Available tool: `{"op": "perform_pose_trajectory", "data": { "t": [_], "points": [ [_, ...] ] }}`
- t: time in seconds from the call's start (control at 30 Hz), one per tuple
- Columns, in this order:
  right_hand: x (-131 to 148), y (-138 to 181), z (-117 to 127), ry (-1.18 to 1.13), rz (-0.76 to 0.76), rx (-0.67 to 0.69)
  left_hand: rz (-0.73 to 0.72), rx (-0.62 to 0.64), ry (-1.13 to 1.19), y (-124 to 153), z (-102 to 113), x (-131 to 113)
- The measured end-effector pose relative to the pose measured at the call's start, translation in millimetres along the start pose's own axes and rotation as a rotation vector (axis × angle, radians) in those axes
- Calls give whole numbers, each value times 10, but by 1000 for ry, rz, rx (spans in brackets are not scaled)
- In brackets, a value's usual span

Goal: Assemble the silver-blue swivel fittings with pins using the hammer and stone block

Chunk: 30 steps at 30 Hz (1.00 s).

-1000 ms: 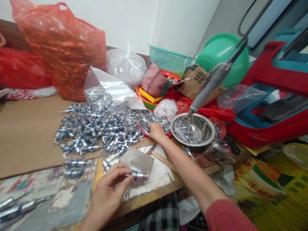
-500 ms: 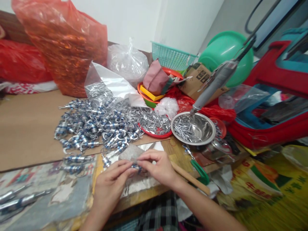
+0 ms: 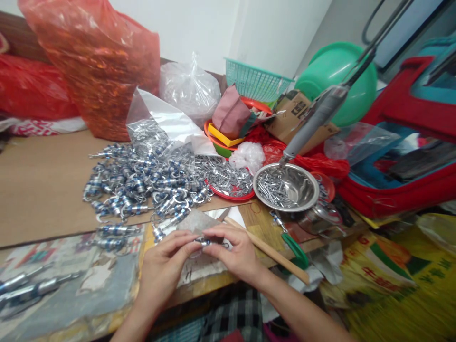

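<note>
Between my fingertips, over the front edge of the bench, is a small silver-and-blue metal hook piece (image 3: 204, 242). My left hand (image 3: 166, 259) pinches its left end with thumb and fingers. At the other end, my right hand (image 3: 237, 251) closes on it with thumb and forefinger, and part of the piece is hidden. Just beyond the hands, a grey flat block (image 3: 195, 222) rests on white paper. A large pile of similar hook pieces (image 3: 138, 183) spreads to the left, with several more lying apart on a newspaper-covered board.
A steel bowl (image 3: 302, 190) of metal pins stands right of a red tray (image 3: 233, 195) of small parts. A grey electric screwdriver (image 3: 313, 123) hangs above the bowl. A wooden handle (image 3: 274, 256) and a green clip (image 3: 296, 249) lie to the right. An orange bag (image 3: 103, 71) stands behind.
The hook piece has turned between my fingers and more of it shows on the right. The wooden handle's far end is now more exposed beyond my right hand.
</note>
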State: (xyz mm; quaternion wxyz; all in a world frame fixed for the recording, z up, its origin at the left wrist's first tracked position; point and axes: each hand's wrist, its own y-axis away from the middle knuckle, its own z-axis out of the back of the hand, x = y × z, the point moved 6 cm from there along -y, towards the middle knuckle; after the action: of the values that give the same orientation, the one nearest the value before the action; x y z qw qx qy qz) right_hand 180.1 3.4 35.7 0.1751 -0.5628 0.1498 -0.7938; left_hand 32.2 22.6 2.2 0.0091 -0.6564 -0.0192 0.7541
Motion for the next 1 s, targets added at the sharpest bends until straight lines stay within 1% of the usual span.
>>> {"op": "perform_pose_trajectory", "data": {
  "t": [0.1,0.17,0.2,0.27,0.37,0.47,0.57,0.67,0.73,0.8,0.9,0.97,1.0],
  "points": [
    [160,117,14,253,335,28,70,16,40,-15,33,6],
    [219,186,-2,388,517,83,52,40,14,-23,42,-44],
    [234,203,-7,439,577,108,23,44,-11,-26,48,-82],
    [263,205,-3,506,648,139,-54,31,-64,-28,66,-163],
    [329,171,6,543,701,161,-148,21,-117,-19,77,-234],
    [404,148,15,535,733,162,-210,26,-149,12,72,-250],
    [449,150,22,543,747,159,-249,1,-166,56,84,-263],
    [436,153,28,528,698,145,-275,4,-160,77,91,-306],
    [387,142,20,465,600,127,-235,57,-137,59,68,-306],
    [322,127,8,351,464,73,-103,111,-67,31,33,-236],
    [206,123,-10,161,226,-64,132,117,104,34,-19,-59],
    [121,131,-26,85,69,-118,199,106,213,66,-59,25],
    [75,127,-29,62,-5,-120,211,103,251,84,-77,54]
  ]
}}
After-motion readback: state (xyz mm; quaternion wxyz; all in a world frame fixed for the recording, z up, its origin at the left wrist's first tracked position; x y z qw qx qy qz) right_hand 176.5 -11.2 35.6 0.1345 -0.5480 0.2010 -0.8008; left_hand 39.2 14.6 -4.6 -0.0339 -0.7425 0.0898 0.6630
